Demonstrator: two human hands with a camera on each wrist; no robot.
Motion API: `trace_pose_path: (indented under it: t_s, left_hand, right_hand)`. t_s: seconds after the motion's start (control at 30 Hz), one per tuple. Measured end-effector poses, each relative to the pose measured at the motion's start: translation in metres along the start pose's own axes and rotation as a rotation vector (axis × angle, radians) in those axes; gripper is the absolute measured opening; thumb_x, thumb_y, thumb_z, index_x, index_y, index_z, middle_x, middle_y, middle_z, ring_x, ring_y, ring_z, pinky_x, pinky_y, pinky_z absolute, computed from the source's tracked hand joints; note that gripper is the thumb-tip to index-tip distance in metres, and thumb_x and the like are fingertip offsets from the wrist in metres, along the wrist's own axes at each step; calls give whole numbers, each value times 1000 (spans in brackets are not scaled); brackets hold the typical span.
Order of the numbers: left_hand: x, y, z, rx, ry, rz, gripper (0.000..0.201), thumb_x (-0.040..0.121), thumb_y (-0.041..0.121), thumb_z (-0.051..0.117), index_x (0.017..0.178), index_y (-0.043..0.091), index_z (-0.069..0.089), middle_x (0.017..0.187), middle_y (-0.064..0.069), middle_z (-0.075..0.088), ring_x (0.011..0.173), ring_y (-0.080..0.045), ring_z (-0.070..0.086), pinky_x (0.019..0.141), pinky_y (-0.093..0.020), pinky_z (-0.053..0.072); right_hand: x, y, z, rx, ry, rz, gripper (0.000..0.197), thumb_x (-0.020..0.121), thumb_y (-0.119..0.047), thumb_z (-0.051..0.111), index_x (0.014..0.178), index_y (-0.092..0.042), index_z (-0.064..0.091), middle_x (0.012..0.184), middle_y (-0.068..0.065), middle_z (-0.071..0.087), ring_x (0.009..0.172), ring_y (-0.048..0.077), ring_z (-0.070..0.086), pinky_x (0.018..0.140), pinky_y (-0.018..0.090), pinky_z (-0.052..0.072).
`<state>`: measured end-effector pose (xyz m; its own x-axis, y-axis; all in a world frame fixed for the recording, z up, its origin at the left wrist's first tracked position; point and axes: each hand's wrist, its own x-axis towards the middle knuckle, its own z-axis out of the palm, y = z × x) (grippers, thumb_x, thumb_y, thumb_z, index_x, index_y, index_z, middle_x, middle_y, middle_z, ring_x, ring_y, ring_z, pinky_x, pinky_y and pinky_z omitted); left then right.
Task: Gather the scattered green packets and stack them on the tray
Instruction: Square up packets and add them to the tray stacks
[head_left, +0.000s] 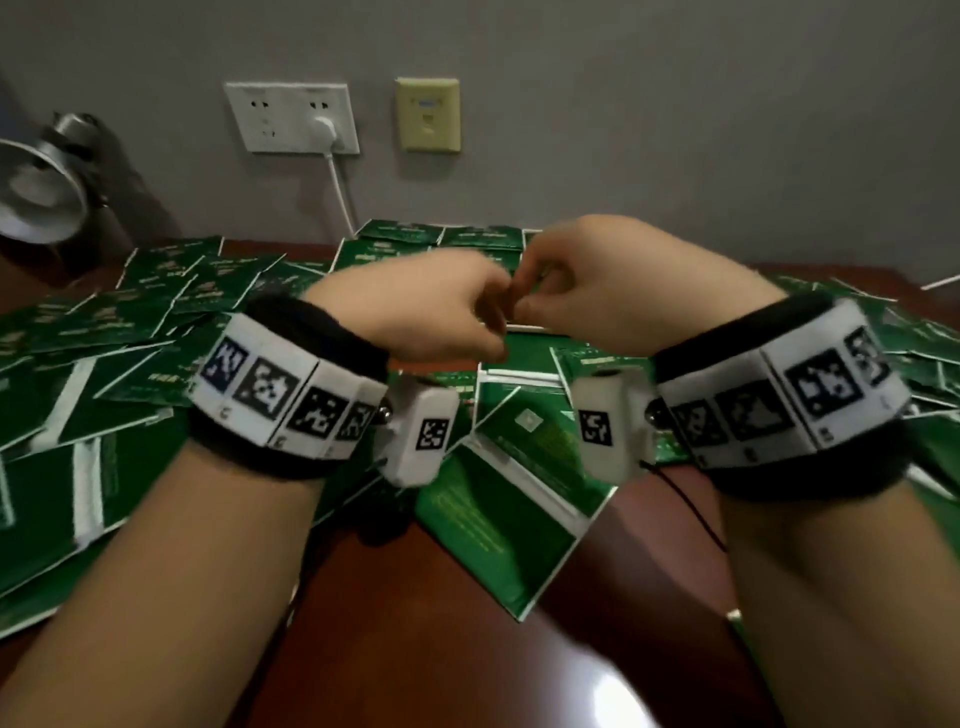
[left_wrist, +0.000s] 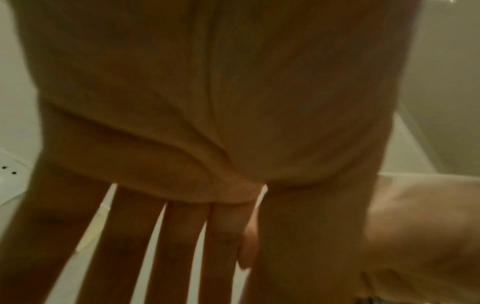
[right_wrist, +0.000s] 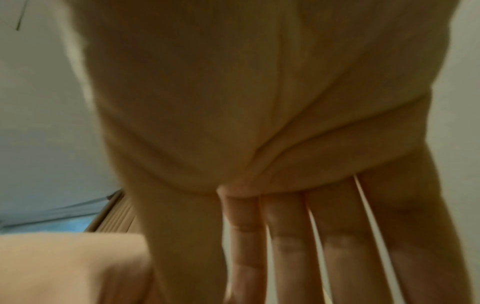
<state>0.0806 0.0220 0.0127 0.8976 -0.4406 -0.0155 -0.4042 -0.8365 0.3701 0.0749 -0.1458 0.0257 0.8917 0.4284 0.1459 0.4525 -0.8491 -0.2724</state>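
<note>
2 hands up off the table and meeting in the middle: the left hand (head_left: 431, 306) and the right hand (head_left: 587, 280) are fingertip to fingertip above the spread. The head view is blurred at that meeting point, but both wrist views help. The left fingers (left_wrist: 179, 246) run out fairly straight, the right fingers (right_wrist: 291, 246) do the same, and no packet shows between either set. So both hands read as relaxed and holding nothing.

Why meet there? My guess is a pause between picks, or the hands squaring up before they drop on the next packet together.

Below them, the green packets (head_left: 156, 312) lie everywhere, overlapping at all angles across the dark wooden table (head_left: 467, 649), with 1 large packet (head_left: 519, 519) nearest the body, tilted on the others. A tidier group (head_left: 441, 239) sits at the far edge by the wall, edges roughly lined up. That may be the stack. The tray itself I cannot pick out for certain.

Most of the job looks undone. Flat, slick packets lying on each other should slide, so lifting 1 will likely need a fingernail under an edge.

Further out: a wall socket (head_left: 291, 117) with a white plug in it, and a metal lamp (head_left: 41, 187) at far left.
</note>
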Motion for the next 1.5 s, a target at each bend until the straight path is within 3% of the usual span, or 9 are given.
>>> trace_pose_path:
  t_s: [0.17, 0.47, 0.63, 0.83, 0.93, 1.07, 1.23, 1.4, 1.5]
  left_hand:
    - [12, 2, 40, 164, -203, -79, 57, 81, 30, 74, 133, 29, 51, 128, 7, 56, 108, -10, 56, 89, -27, 48]
    - [48, 17, 64, 372, -449, 36, 74, 76, 41, 74, 140, 36, 38, 132, 6, 47, 115, -18, 48, 96, -40, 47]
    - [54, 25, 73, 396, -438, 27, 59, 75, 37, 77, 125, 29, 46, 110, 3, 48, 106, -20, 43, 89, -41, 48]
    - [33, 6, 55, 209, -195, 16, 16, 83, 22, 70, 73, 26, 58, 73, 10, 56, 64, -6, 53, 51, -24, 36]
    - [17, -18, 40, 209, -82, -89, 7, 85, 26, 69, 79, 23, 73, 70, 8, 65, 63, -5, 59, 53, -25, 43]
    - [1, -41, 26, 248, 32, -147, 11, 86, 25, 67, 86, 21, 78, 69, 5, 68, 63, -7, 59, 57, -25, 45]
    - [-3, -56, 16, 345, 85, -180, 18, 87, 18, 60, 91, 21, 77, 67, 4, 65, 61, -10, 57, 56, -26, 43]
    - [4, -47, 14, 351, -85, -171, 18, 82, 33, 67, 90, 20, 76, 70, 3, 66, 63, -13, 60, 52, -27, 46]
    - [4, -39, 23, 291, -240, -145, 33, 78, 49, 70, 100, 24, 73, 88, 9, 70, 74, -10, 64, 60, -24, 52]
  right_hand:
    - [2, 29, -1, 53, -7, 91, 9, 87, -28, 64, 93, -34, 66, 91, -10, 62, 70, 7, 53, 74, 23, 42]
    - [29, 100, 39, -117, -310, 388, 42, 78, -32, 75, 119, -27, 68, 112, -4, 67, 99, 19, 63, 90, 35, 53]
    - [31, 108, 39, -146, -398, 391, 64, 71, -40, 79, 131, -32, 59, 124, -6, 63, 106, 19, 61, 93, 36, 52]
    - [28, 108, 39, -176, -441, 414, 72, 73, -44, 78, 137, -29, 51, 132, -4, 57, 107, 19, 57, 87, 32, 50]
    - [30, 99, 44, -259, -380, 399, 70, 70, -54, 76, 130, -28, 52, 123, 1, 58, 110, 24, 49, 78, 35, 46]
    - [33, 82, 45, -234, -258, 365, 74, 67, -61, 77, 128, -28, 52, 126, 7, 53, 121, 32, 43, 96, 47, 41]
    - [36, 64, 38, -181, 46, 175, 19, 81, -40, 75, 94, -32, 64, 95, -10, 61, 96, 20, 56, 98, 42, 36]
    - [34, 59, 42, -116, 325, 75, 8, 83, -28, 72, 87, -32, 67, 90, -9, 66, 87, 20, 61, 75, 36, 52]
    - [34, 56, 40, -120, 260, 31, 13, 82, -25, 73, 82, -35, 64, 81, -18, 57, 82, 15, 58, 70, 32, 49]
